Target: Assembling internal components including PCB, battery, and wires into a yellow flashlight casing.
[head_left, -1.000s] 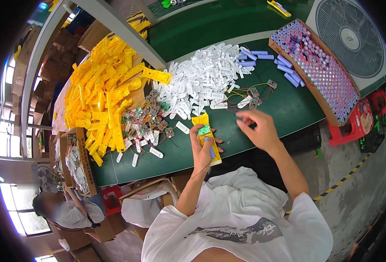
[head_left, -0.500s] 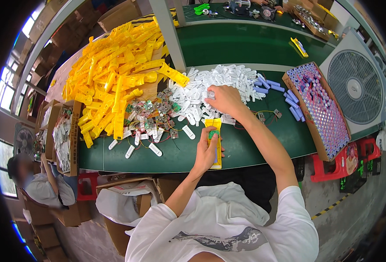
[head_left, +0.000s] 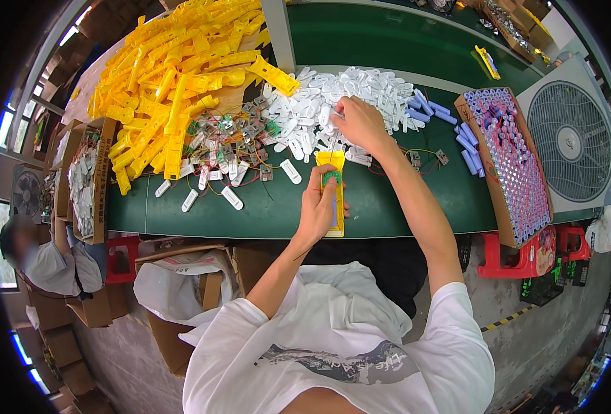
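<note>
- At the near edge of the green surface [head_left: 250, 221], the left hand [head_left: 316, 210] grips a long yellow plastic casing [head_left: 330, 158].
- Beyond it, the right hand [head_left: 366, 125] curls over flat white plastic pieces [head_left: 374, 83]; whether it pinches 1, cannot tell.
- Casing: probably light and stiff; best held by its side walls.
- Small green circuit board [head_left: 333, 177] inside: likely fragile, partly hidden by the thumb.

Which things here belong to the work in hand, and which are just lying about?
Likely in the work:
yellow casing, in left hand
green circuit board
white pieces, near right hand
wired modules
purple cells

Seemingly just around:
fan
red stools
white bag, lower left
</note>
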The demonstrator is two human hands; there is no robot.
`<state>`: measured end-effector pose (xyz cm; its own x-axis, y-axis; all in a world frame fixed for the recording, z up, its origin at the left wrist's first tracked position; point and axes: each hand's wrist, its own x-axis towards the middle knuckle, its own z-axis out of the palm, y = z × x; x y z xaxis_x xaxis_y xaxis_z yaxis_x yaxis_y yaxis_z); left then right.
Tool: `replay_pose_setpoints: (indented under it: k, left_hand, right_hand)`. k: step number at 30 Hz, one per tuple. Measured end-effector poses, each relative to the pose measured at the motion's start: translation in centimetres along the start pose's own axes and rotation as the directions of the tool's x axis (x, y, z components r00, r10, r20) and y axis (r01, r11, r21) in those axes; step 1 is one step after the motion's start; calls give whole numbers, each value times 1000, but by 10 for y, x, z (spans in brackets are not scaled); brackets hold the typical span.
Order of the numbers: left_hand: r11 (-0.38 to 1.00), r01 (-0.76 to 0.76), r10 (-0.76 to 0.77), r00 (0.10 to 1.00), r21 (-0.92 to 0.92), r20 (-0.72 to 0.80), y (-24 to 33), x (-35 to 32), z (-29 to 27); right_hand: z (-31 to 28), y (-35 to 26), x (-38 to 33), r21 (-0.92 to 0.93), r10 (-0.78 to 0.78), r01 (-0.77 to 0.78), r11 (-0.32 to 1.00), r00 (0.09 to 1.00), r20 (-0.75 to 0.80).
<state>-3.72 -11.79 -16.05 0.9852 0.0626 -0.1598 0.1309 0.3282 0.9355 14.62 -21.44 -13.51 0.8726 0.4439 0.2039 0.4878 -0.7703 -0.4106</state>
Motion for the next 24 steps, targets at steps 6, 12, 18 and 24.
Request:
replay_pose_setpoints:
  k: [6, 12, 18, 24]
  left_hand:
    - [1000, -8, 11, 996, 23, -93, -4, -4, 6]
    - [1000, 4, -1, 994, 26, -112, 1, -8, 9]
    - [997, -26, 34, 992, 68, -122, 3, -6, 6]
    - [972, -82, 113, 985, 222, -130, 0, -4, 12]
  right_hand:
    - [-12, 0, -19, 192, 31, -34, 981, 999, 20]
    - [-30, 8, -96, 716, 246, -91, 692, 962, -116]
    - [-25, -5, -153, 901, -106, -406, 152, 900, 424]
    - [-10, -11, -152, 865, -14, -355, 354, 923, 385]
